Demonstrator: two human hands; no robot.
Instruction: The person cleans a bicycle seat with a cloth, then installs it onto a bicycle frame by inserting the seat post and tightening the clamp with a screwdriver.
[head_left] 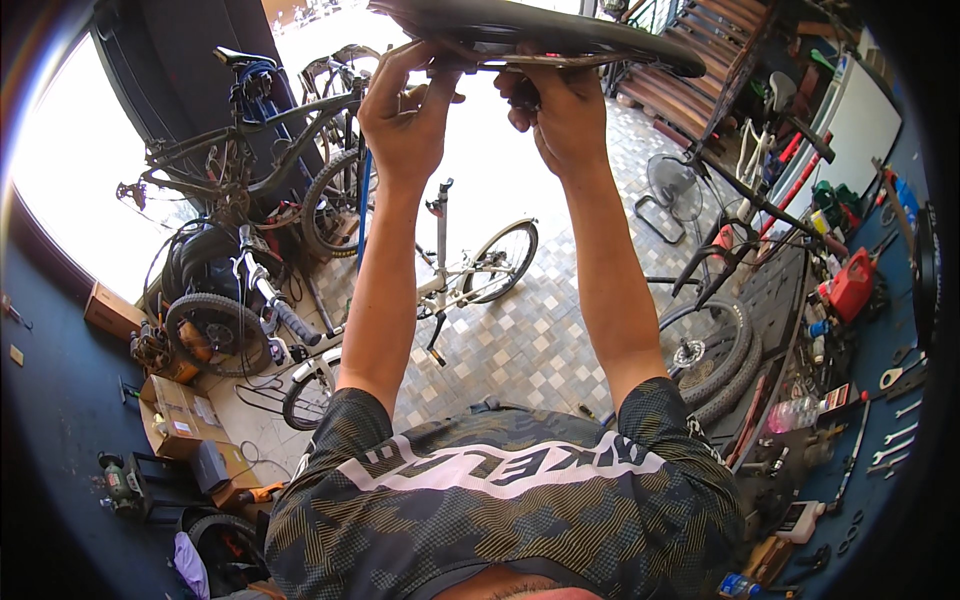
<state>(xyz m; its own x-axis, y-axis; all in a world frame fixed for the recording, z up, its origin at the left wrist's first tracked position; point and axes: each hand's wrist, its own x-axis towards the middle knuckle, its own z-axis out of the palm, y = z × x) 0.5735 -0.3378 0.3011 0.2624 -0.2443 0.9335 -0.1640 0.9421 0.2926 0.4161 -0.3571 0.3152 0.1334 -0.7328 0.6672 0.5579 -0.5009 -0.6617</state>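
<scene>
Black and narrow, a bicycle saddle [540, 30] is held up at the top of the view, upside down so its metal rails [540, 60] face the camera; both arms reach up to it from the lower edge; the left hand [405, 110] has its grip closed on the saddle's left part, thumb and fingers wrapped around the edge and rail; the right hand [560, 115] grips the rails near the middle, fingers curled tight; far beneath, a white bicycle [450, 280] stands on the pale tiled floor [540, 340]; a dark bicycle [250, 160] leans at the left by the bright doorway; wrenches [895, 440] hang on the blue wall [880, 350] at right, near a red container [850, 285].
</scene>
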